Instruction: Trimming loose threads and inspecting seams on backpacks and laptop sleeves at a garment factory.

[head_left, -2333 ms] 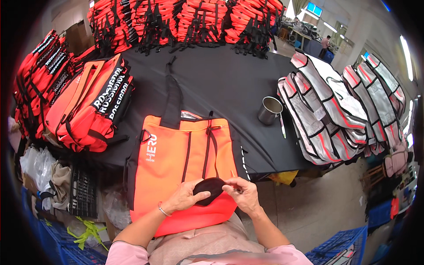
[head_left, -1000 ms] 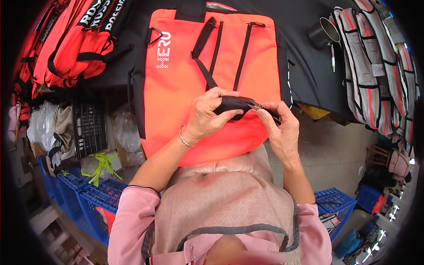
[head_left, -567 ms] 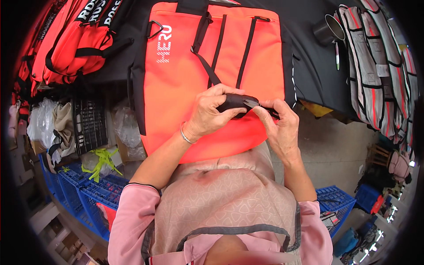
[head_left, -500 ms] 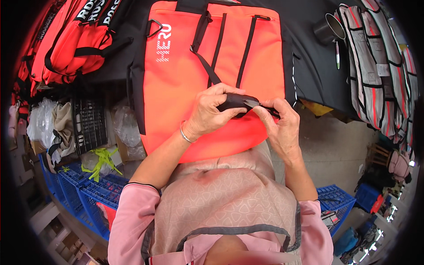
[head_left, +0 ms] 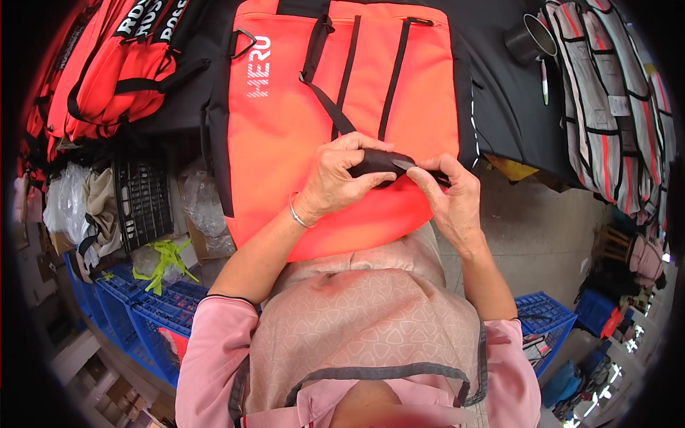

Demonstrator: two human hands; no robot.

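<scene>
1. While both hands are up at the near edge of the orange bag (head_left: 342, 135), the thing in play is the small black fabric piece (head_left: 376, 164) pinched between them, just above the bag's lower panel.
2. Left hand (head_left: 335, 182): fingers curled over the left end of the black piece, thumb under it, grasping firmly.
3. Right hand (head_left: 449, 196): fingertips pinching the right end, where a thin dark strip sticks out toward the bag's right edge. Also gripping, not loose.
4. Key relation: the piece's long axis runs left to right across the person's body, roughly parallel to the bag's bottom edge. One hand at each end, so neither has to reach.
5. Left hand covers more of the piece; right hand holds only the tip. Judging by that, the left does the holding and the right the fine work.
6. Whether the piece is attached to the bag or free, can't tell; the hands hide the join.
7. A black strap (head_left: 325, 93) runs diagonally from the bag's top down toward the left hand and disappears under it.
8. Bag lies flat on the black bench (head_left: 499, 107), bottom end hanging toward the person's apron (head_left: 364, 321).
9. Surroundings: stack of orange bags (head_left: 121, 64) far left, metal cup (head_left: 529, 39) and grey striped bags (head_left: 606, 100) to the right, all well apart from the hands.
</scene>
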